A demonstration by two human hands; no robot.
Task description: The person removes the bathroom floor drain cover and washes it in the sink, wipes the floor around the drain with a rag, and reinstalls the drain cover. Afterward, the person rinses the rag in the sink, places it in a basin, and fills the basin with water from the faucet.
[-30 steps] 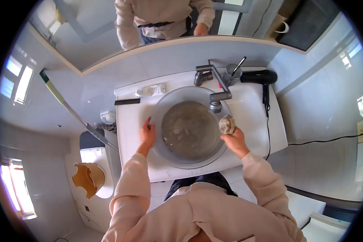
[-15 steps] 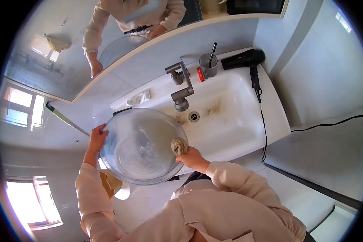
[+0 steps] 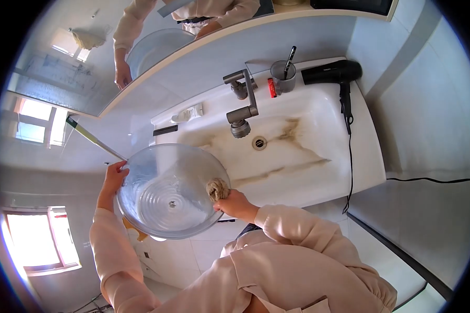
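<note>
A large clear plastic basin [image 3: 154, 180] with ringed ridges in its bottom is held at the left front of the white sink [image 3: 297, 190]. My left hand [image 3: 114, 180] is closed around the basin's far left rim. At the right rim, my right hand [image 3: 237, 204] grips a bunched beige-brown cloth [image 3: 217, 189], which lies over the basin's edge. Whether those fingers also clamp the rim is hidden. Brown dirty streaks [image 3: 292, 133] run over the sink's floor around the drain [image 3: 259, 143].
A grey faucet [image 3: 240, 115] reaches over the sink. On the back ledge are a white tube [image 3: 188, 113], a dark flat bar [image 3: 165, 130], a red item [image 3: 272, 88], a cup [image 3: 283, 78] with a black pen-like stick, and a black hair dryer [image 3: 331, 73], its cord hanging over the front.
The basin, with both hands on it, has shifted left relative to the sink. Brown streaks now spread farther across the sink's floor. The basin's bottom rings show more clearly.
</note>
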